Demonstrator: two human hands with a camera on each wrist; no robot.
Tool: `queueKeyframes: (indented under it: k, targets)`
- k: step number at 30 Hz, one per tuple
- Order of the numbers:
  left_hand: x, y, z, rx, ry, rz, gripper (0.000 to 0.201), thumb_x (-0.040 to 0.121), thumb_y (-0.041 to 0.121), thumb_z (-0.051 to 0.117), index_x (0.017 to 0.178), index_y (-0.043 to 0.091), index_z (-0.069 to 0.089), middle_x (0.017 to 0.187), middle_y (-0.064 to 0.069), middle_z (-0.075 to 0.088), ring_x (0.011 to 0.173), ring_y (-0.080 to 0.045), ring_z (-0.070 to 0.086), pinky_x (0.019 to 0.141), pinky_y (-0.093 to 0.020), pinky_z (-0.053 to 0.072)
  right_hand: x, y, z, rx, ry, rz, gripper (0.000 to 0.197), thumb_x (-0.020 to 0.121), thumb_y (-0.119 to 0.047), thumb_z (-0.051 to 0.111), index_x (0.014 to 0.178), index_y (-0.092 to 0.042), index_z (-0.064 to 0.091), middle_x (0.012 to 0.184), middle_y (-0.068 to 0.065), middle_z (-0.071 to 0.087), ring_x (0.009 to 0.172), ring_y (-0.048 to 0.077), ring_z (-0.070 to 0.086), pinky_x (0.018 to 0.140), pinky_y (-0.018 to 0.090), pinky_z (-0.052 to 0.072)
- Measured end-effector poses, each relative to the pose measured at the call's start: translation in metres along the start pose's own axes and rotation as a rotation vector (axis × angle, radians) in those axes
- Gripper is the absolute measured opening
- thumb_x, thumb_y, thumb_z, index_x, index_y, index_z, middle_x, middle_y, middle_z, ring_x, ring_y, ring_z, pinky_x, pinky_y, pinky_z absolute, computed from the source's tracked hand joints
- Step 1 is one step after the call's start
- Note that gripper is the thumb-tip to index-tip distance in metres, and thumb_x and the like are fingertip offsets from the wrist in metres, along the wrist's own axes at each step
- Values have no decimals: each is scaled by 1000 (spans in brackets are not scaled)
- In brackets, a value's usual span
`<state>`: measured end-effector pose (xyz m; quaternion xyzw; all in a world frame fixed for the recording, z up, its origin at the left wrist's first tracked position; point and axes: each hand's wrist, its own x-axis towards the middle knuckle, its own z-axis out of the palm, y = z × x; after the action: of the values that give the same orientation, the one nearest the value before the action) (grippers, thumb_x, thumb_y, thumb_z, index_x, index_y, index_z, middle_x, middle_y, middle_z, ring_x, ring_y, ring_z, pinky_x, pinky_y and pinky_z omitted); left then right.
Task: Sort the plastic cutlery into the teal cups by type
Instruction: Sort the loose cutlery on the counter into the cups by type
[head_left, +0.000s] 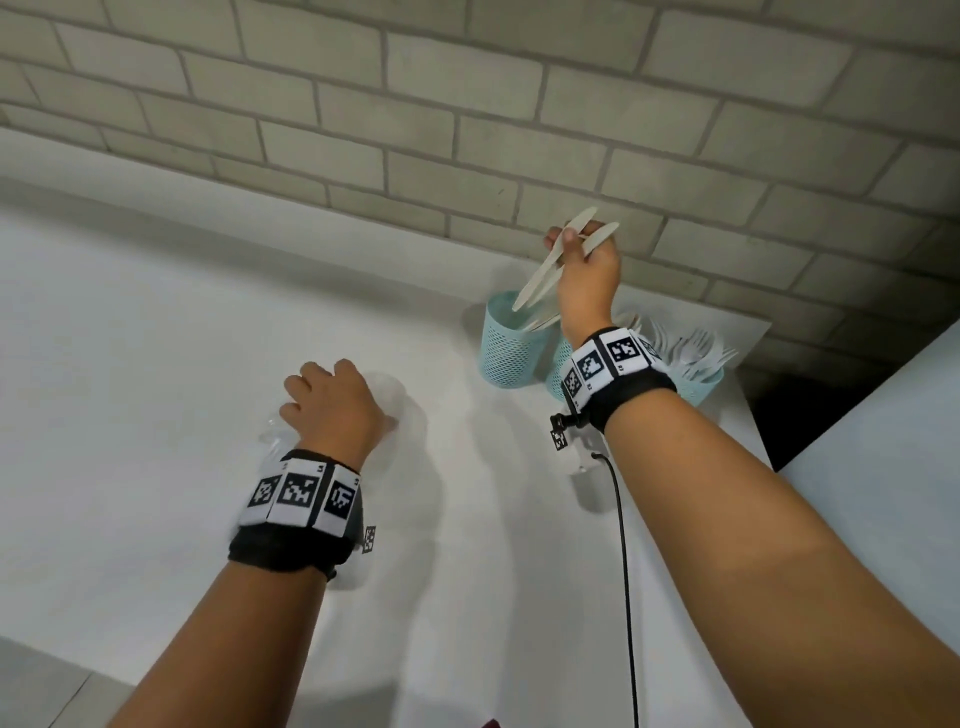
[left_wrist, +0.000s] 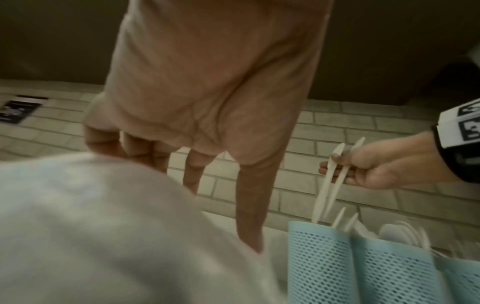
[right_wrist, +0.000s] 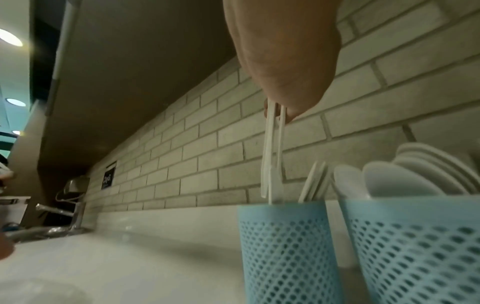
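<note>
My right hand (head_left: 563, 241) pinches two white plastic knives (head_left: 540, 280), handles up. Their lower ends hang just over the mouth of the left teal mesh cup (head_left: 506, 353), which holds other knives. In the right wrist view the knives (right_wrist: 271, 164) dip to the rim of this cup (right_wrist: 285, 246). The middle cup (right_wrist: 415, 246) holds spoons (right_wrist: 389, 181). The right cup (head_left: 701, 384) holds forks (head_left: 691, 348). My left hand (head_left: 322, 395) lies with curled fingers on a clear plastic bag (head_left: 389, 395) on the counter, well left of the cups.
The white counter (head_left: 156, 364) runs along a brick wall (head_left: 467, 130). Just right of the cups the counter ends at a dark gap (head_left: 769, 415). A black cable (head_left: 623, 545) hangs from my right wrist. A tap (right_wrist: 67, 216) stands far to the left.
</note>
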<state>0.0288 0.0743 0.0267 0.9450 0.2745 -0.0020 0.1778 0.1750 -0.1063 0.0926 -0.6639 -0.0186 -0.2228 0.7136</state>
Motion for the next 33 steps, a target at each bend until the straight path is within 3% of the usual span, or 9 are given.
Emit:
queueKeyframes:
  k: [4,7,11,14,17,19,24,28,33]
  targets:
    - [10,-21,1,5,-130,-45,80,71,49,74,134,15,39,135,-12,38,127,-34,32,101,-45,32,0,24,12,-184,-51,83,11,93,-2,48,96,-12,52,99,11,69,93,20,63,95,34,48]
    - [19,-30,3,-78,-204,-25,71,68,48,77,128,22,49,133,-8,47,125,-32,41,104,-44,36,2,37,15,-411,-182,185,16,92,-2,48,103,-7,57,110,14,66,103,28,62,91,31,48]
    - [23,-36,4,-169,-192,8,55,69,41,78,115,20,56,123,-4,57,115,-28,53,100,-42,41,1,41,13,-687,-282,216,25,95,-9,45,116,1,55,121,16,59,112,31,56,82,27,40]
    - [24,-34,3,-196,-138,52,31,78,29,68,104,14,61,108,-6,62,97,-25,55,87,-33,45,2,38,15,-722,-309,235,28,95,-10,44,119,1,52,124,18,58,114,32,54,91,33,43]
    - [22,-31,1,-262,-50,108,17,84,25,62,94,11,64,92,-5,62,83,-22,53,72,-26,36,3,35,16,-702,-341,258,35,92,-15,53,124,-2,45,121,17,57,103,28,58,89,35,47]
    - [21,-27,-3,-279,-18,139,15,87,25,60,92,11,63,86,-3,59,81,-21,53,70,-26,35,3,32,14,-660,-341,222,43,91,-17,57,128,-6,39,117,14,56,93,26,57,85,34,49]
    - [14,-9,-12,-316,4,219,17,90,26,58,91,10,63,81,-1,56,77,-19,50,70,-27,34,2,19,9,-626,-260,-16,46,90,-14,57,132,-7,41,132,15,49,120,27,49,93,24,37]
    - [1,16,-17,-417,22,317,13,90,27,58,82,17,56,74,3,54,74,-18,51,68,-24,34,5,5,1,-573,-167,-156,42,89,-10,55,129,-7,45,128,15,48,115,23,49,80,12,30]
    - [-16,57,-22,-540,-9,511,13,86,26,65,81,15,58,75,2,55,74,-17,50,66,-23,33,7,-13,-19,-430,-63,-200,37,88,-6,54,124,-8,47,119,9,46,100,14,46,88,21,39]
